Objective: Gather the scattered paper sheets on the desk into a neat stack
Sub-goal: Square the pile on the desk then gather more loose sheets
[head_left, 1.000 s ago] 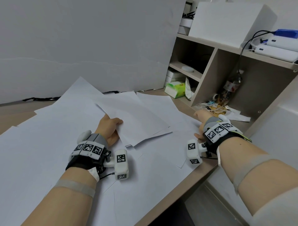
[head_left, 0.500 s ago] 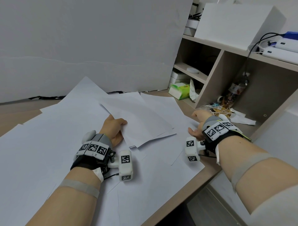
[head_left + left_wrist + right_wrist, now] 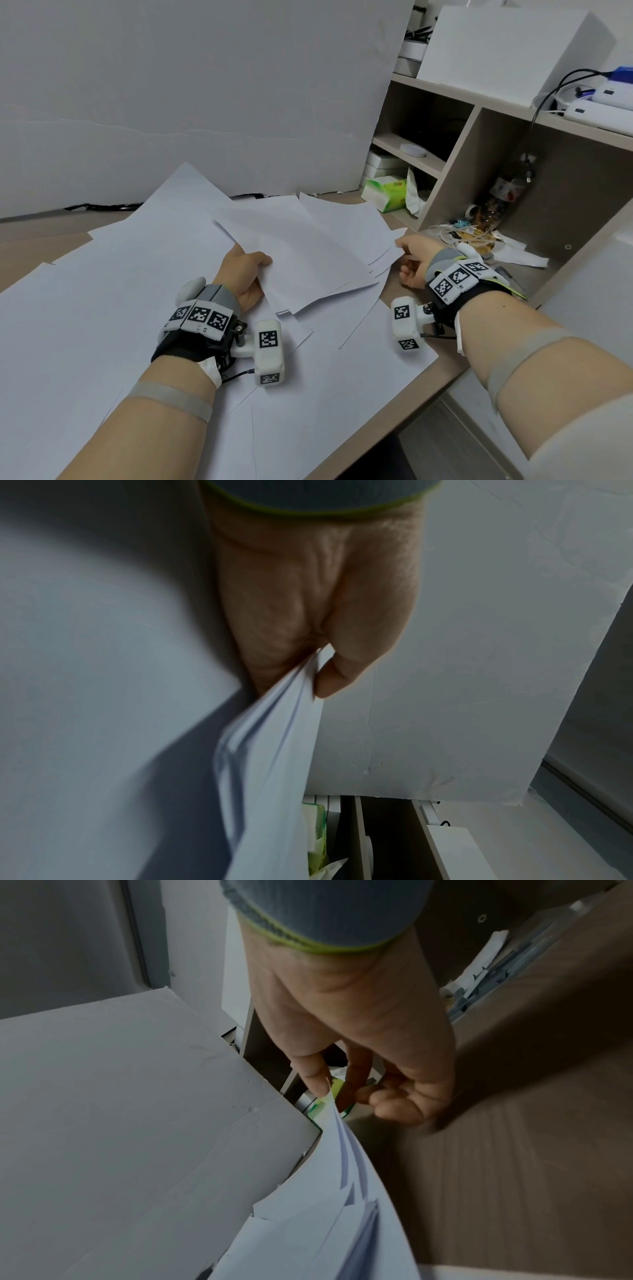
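Observation:
White paper sheets (image 3: 102, 308) lie scattered over most of the desk (image 3: 414, 387). My left hand (image 3: 245, 272) grips the left edge of a loose bundle of sheets (image 3: 301, 260) near the desk's middle; the left wrist view shows my thumb and fingers pinching that bundle (image 3: 274, 750). My right hand (image 3: 409, 257) pinches the right corner of the fanned sheets (image 3: 383, 253). In the right wrist view the thumb (image 3: 310, 1069) and a finger hold the paper edge (image 3: 342, 1177), lifted and curved off the desk.
A large white board (image 3: 205, 102) leans behind the desk. To the right stands a shelf unit (image 3: 479, 161) with a green tissue pack (image 3: 385, 192), a bottle (image 3: 500, 198), cables and clutter. The desk's front right edge runs close to my right wrist.
My right hand has moved left and lifted the corner of the right-hand sheets toward the bundle. The left hand keeps its grip with little movement.

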